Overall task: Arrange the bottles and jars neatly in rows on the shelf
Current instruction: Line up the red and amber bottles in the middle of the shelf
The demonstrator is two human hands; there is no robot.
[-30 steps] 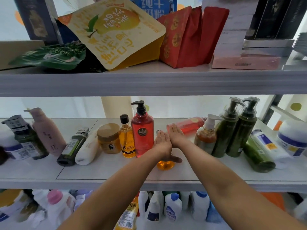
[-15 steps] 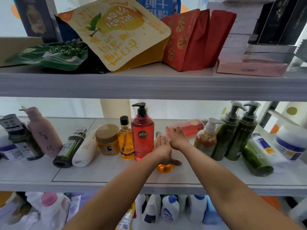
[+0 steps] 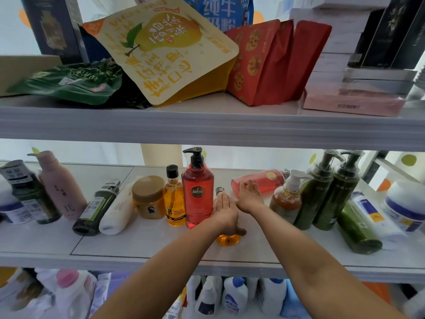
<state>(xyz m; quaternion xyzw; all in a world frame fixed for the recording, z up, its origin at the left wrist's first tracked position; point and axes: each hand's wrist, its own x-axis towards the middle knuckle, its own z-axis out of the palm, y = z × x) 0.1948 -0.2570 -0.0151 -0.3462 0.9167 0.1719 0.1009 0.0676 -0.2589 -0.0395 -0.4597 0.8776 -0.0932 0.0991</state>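
On the middle shelf a small orange bottle lies on its side, silver cap pointing to the back. My left hand lies over it, thumb wrapped under its right side. Just left of that hand a tall red pump bottle stands upright, with an amber shampoo bottle and a brown-lidded jar beside it. My right hand is stretched out flat, fingers apart, its fingertips at a red bottle lying on its side at the back.
Right of my hands stand a white-pump amber bottle and two dark green pump bottles; a green bottle and white tube lie beyond. Left lie a dark green bottle and a white one. The upper shelf hangs close overhead.
My right hand has slid a little farther back and to the right, towards the lying red bottle. My left hand stays on the orange bottle.
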